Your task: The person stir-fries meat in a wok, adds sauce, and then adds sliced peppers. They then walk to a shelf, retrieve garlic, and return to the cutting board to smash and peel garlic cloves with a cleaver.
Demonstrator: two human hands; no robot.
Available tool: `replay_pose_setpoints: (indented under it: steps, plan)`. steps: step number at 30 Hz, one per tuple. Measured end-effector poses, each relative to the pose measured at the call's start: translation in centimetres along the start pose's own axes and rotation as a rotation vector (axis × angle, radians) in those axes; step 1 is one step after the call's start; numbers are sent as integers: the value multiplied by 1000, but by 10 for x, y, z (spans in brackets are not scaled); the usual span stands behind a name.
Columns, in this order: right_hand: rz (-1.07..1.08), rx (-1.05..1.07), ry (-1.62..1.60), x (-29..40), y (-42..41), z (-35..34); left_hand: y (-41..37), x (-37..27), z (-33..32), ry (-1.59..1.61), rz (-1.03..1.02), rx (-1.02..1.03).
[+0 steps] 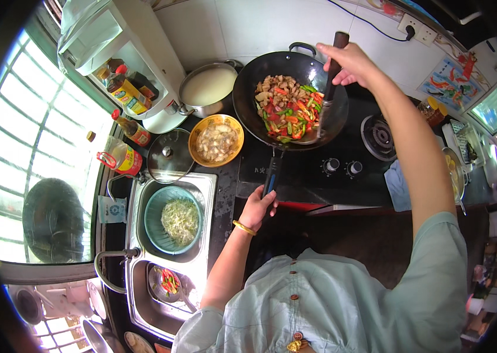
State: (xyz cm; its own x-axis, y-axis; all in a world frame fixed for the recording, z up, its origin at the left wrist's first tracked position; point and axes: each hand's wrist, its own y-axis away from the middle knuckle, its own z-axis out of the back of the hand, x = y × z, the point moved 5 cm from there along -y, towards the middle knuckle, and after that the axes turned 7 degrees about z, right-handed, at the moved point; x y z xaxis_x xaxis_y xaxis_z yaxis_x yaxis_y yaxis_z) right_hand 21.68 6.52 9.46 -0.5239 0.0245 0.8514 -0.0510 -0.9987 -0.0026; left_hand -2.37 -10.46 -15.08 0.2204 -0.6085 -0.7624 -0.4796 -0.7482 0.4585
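A black wok point(248, 79) sits on the stove, holding browned meat slices point(277, 90) at the back and cut red and green peppers point(294, 117) in front. My left hand point(256, 207) is closed around the wok's long dark handle point(272, 172). Above the wok's right side, my right hand point(347, 64) grips the dark handle of a spatula point(331, 84), which stands steeply. Its metal blade rests low in the wok beside the peppers, partly covered by them. An orange bowl point(216, 161) of pale, raw-looking pieces stands left of the wok.
A pot of whitish liquid point(211, 86) and a glass lid point(171, 161) stand left. The double sink point(210, 212) holds a teal basket point(151, 220) of shredded vegetables and a strainer point(160, 289) with peppers. Sauce bottles point(127, 95) line the left. A second burner point(380, 134) and a blue cloth point(397, 187) lie right.
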Motion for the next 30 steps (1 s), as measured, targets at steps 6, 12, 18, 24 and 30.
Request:
replay_pose_setpoints:
  steps: [6,12,18,24,30]
  plan:
    - [86,-92,-16,3,3,-2,2,2,2,-6,7,-17]
    - [-26,-232,-248,-75,44,-10,1,3,2,-15,26,-17]
    - [6,-235,-286,-49,49,-9,-1,2,2,-9,29,-22]
    - [-13,-244,-450,-85,68,-32,-1,1,1,-20,10,-9]
    - [-16,-275,-386,-89,72,-28,-2,1,3,-46,12,-20]
